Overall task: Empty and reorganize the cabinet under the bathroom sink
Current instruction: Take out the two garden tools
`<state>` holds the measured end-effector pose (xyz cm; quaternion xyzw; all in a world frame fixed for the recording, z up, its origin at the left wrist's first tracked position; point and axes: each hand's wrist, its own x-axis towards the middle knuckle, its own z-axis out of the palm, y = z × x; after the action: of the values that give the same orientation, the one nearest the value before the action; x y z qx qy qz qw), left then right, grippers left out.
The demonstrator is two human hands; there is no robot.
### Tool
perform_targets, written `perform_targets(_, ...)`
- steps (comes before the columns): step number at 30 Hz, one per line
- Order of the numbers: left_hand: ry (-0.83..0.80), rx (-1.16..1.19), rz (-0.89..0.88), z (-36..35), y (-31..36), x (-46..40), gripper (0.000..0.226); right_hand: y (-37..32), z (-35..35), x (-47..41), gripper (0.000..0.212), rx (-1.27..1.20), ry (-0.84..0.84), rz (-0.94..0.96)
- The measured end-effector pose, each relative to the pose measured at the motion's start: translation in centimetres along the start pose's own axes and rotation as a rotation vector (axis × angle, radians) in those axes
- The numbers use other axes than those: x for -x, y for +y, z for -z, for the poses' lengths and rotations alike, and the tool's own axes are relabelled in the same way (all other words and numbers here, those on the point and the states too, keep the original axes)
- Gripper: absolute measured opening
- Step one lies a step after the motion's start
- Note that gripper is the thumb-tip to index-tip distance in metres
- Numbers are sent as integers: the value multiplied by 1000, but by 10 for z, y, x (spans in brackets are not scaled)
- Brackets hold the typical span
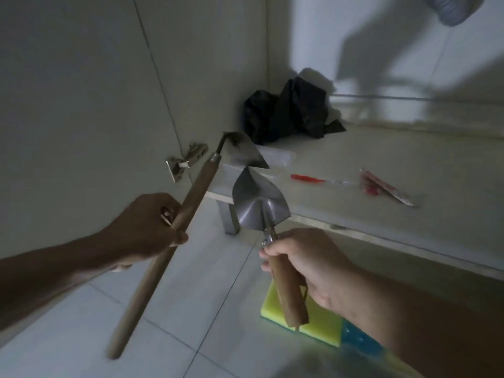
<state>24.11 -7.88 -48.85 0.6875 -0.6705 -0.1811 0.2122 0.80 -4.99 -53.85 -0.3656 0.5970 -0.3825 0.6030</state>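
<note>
Wooden handles fill both fists, the left hand (147,227) wrapped around a long hoe (191,192) and the right hand (308,266) around a short trowel (259,200), both just outside the cabinet floor (381,148), so emptying looks underway; next, probably, setting them down, then fetching the black bag (289,113).

Single head-worn view, close, looking forward and down into the open cabinet (381,165); wide-angle.

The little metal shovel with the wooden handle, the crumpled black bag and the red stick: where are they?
little metal shovel (257,200): head view, on its blade.
crumpled black bag (291,113): head view, on its middle.
red stick (306,178): head view, on its red part.
</note>
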Motion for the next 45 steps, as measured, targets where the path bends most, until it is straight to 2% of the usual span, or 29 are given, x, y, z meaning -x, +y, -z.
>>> perform_targets(3,-50,10,93,-11,-28,16,29,28,-21,-1,23,93,-25,-72)
perform_targets(7,-130,-49,190,-34,-65,34,30,65,-45,-8,11,168,-88,-233)
perform_targets(13,-200,-220,171,-78,-110,31,28,105,-69,-36,19,42,40,-410)
perform_targets(17,-189,-221,178,-109,-127,14,23,124,-79,-59,17,14,126,-394)
perform_targets(22,-206,-220,195,-140,-128,-3,22,142,-87,-83,28,90,204,-361)
perform_targets(35,-249,-258,205,-169,-135,-23,27,158,-100,-105,32,210,221,-281)
perform_targets(38,-242,-259,200,-174,-138,-27,26,164,-101,-109,39,248,243,-259)
perform_targets(42,-219,-255,174,-181,-143,-28,26,168,-101,-110,61,368,217,-213)
perform_targets(45,-224,-240,168,-185,-146,-27,27,170,-102,-113,57,458,248,-178)
